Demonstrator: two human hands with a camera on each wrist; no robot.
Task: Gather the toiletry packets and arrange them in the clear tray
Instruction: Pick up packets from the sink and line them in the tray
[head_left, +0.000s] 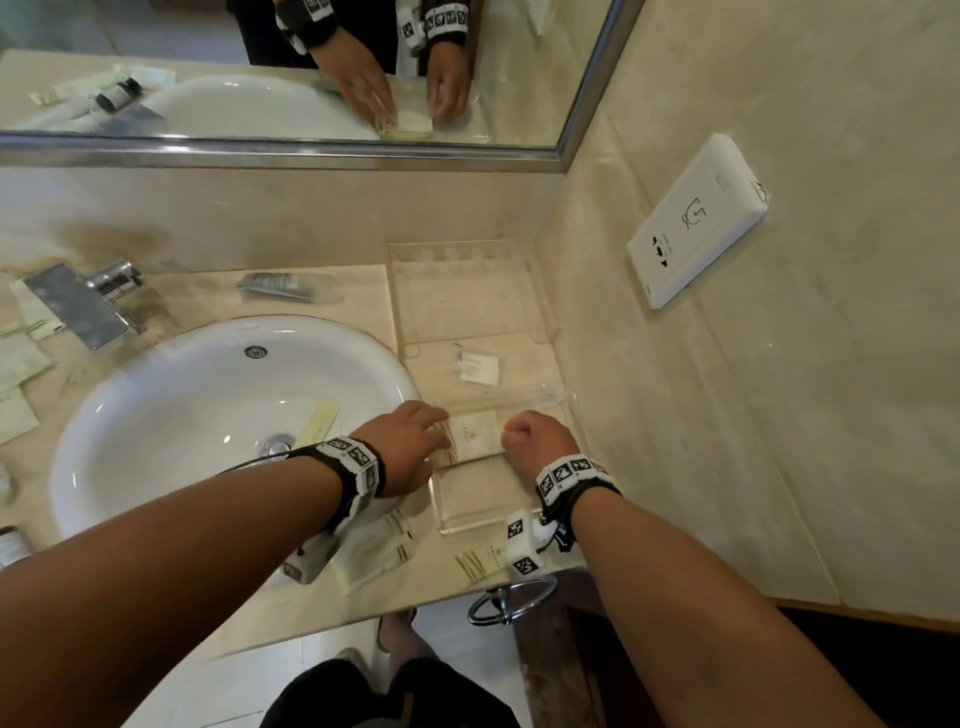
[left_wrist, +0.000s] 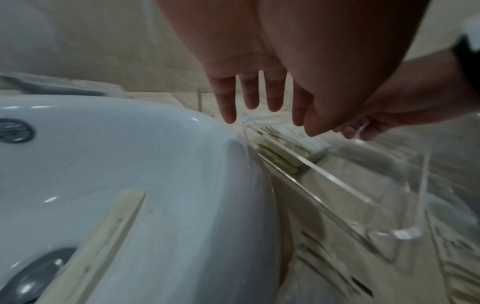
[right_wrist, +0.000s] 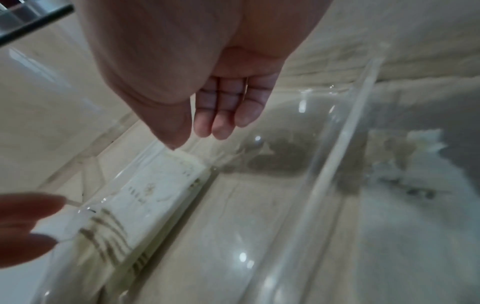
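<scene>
A clear tray (head_left: 478, 496) sits on the counter right of the sink, with a stack of cream toiletry packets (head_left: 475, 434) lying flat at its far end. My left hand (head_left: 410, 447) reaches over the tray's left wall, its straight fingers (left_wrist: 250, 96) touching the stack's left end. My right hand (head_left: 535, 439) is at the stack's right end, fingers loosely curled and thumb tip touching the top packet (right_wrist: 161, 185); it holds nothing. In the left wrist view the stack (left_wrist: 285, 148) shows through the tray wall (left_wrist: 337, 179).
Loose packets lie in front of the tray (head_left: 480, 564), under my left wrist (head_left: 379, 551), in the sink basin (head_left: 317, 423) and at the far left (head_left: 21, 364). A small clear packet (head_left: 478, 366) and a second clear tray (head_left: 462, 291) sit behind. The wall is close on the right.
</scene>
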